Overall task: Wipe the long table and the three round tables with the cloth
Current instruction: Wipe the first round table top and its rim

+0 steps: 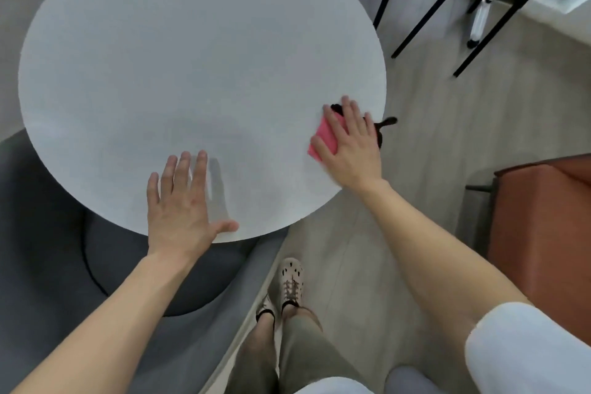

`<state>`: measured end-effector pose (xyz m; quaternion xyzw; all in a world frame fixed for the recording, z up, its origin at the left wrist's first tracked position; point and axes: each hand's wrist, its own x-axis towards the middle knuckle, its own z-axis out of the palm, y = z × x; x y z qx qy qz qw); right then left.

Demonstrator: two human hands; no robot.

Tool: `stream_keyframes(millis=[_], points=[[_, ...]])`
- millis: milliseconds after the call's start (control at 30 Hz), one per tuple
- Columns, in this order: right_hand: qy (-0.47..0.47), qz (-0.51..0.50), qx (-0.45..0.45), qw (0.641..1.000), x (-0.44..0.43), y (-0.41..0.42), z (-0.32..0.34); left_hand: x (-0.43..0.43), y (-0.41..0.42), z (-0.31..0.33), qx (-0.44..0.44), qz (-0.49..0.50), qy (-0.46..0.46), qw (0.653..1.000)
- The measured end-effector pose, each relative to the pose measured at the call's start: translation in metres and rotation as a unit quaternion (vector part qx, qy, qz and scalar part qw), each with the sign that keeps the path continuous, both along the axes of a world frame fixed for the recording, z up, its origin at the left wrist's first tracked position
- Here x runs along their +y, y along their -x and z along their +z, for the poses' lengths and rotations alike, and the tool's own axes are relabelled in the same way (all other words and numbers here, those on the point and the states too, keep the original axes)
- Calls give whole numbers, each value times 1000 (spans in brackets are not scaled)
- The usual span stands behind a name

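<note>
A white round table [179, 73] fills the upper left of the head view. My right hand [350, 144] lies flat with straight fingers on a folded pink cloth [323, 137], pressing it onto the tabletop near the right rim. Most of the cloth is hidden under the palm. My left hand [182, 205] rests flat on the table's near edge, fingers spread and straight, holding nothing.
A grey seat [57, 265] sits under the table's near left side. Black chair legs [447, 3] stand at the upper right, and an orange-brown seat [543, 233] is at the right. A small dark object [385, 125] shows past the table's right rim. My feet [287, 291] stand on pale wood floor.
</note>
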<state>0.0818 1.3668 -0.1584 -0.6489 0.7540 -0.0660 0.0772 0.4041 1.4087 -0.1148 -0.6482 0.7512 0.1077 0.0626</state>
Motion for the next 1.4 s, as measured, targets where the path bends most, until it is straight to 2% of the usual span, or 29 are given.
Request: stream_keyframes(millis=[100,133,167,233,267,300,367,433,500,567,600,633,667,733,767,833,933,1000,1067,1133,1200,1300,1400], points=[[49,-218,-7,975,2,-19,-7,-4,-1,-4,4,2,6,1000],[71,-237,-10,969,8,-47,-9,-5,-3,-4,9,4,1,1000],[78,-199,-17,977,16,-77,-10,-6,-4,-5,11,8,0,1000],[58,-12,-34,998,37,-122,-8,-8,-4,-5,3,4,-4,1000],[31,92,-41,994,50,-128,-5,-7,-3,-4,4,2,-7,1000],[18,177,-43,983,57,-118,-4,-5,-2,-4,7,5,-3,1000],[27,234,-37,971,51,-72,-9,-3,3,-2,8,4,10,1000],[18,153,-8,988,39,-25,-11,-3,4,-2,0,-9,18,1000],[4,-28,8,1000,28,-6,-10,-1,3,0,3,-13,25,1000],[21,-177,13,984,11,-45,-7,6,0,3,25,-13,38,999],[24,-190,5,982,4,-81,-4,9,-3,6,50,-13,49,997],[20,-142,-9,990,1,-121,-3,12,-9,8,77,-14,65,995],[10,-47,-17,999,2,-161,-2,14,-16,9,100,-16,85,991],[-10,160,-32,987,16,-216,-2,21,-38,12,120,-13,122,985],[-9,209,-34,977,27,-223,-3,24,-50,12,124,-5,133,983],[26,216,-44,975,49,-204,-10,29,-74,10,135,11,146,980],[34,132,-35,990,78,-135,-12,31,-104,0,130,-3,138,982],[6,-29,-5,1000,81,-100,-12,33,-116,-9,128,-18,136,982],[7,-211,3,977,74,-112,-14,36,-129,-13,134,-18,141,981],[20,-296,1,955,70,-167,-16,43,-145,-12,146,-9,147,978],[25,-243,3,970,74,-236,-14,47,-163,-7,148,2,145,978],[20,-80,-44,996,85,-324,-13,47,-186,-2,138,1,142,980],[10,85,-54,995,85,-356,-20,47,-194,1,133,-11,143,981]])
